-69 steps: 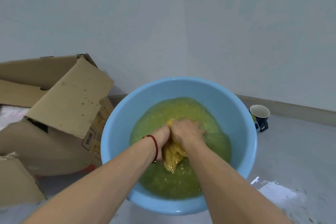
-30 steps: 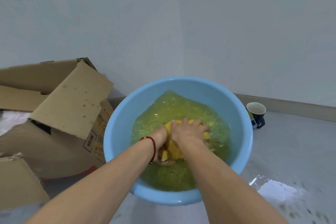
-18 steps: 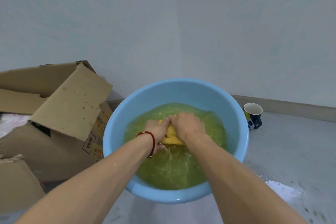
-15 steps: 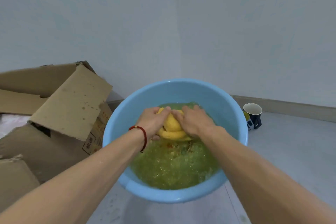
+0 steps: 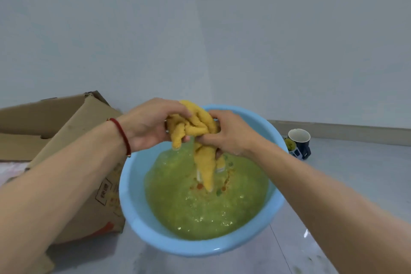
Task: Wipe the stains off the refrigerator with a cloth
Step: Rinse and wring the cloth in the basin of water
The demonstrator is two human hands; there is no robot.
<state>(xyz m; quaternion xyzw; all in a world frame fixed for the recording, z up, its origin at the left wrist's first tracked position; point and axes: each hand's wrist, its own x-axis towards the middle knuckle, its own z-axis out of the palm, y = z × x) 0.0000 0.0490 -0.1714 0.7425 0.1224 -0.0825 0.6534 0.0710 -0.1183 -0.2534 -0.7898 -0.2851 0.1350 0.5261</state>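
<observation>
Both hands meet at the centre of the frame, just above the far side of the basin. The left hand (image 5: 149, 124) has its fingers curled over the top of the bunched yellow cloth (image 5: 195, 127), and the right hand (image 5: 229, 133) grips the same bundle from the other side, thumb and fingers closed round it. The cloth lies directly between the two hands, neither nearer than the other; its bunched upper part runs across from hand to hand, while a long wet tail hangs straight down toward the centre of the frame, its tip at or just over the green water (image 5: 206, 207). A wringing twist would turn on that crosswise grip. The blue basin (image 5: 169, 244) sits below, a cardboard box (image 5: 73, 131) at left, a cup (image 5: 299, 140) at right. No refrigerator is in view.
</observation>
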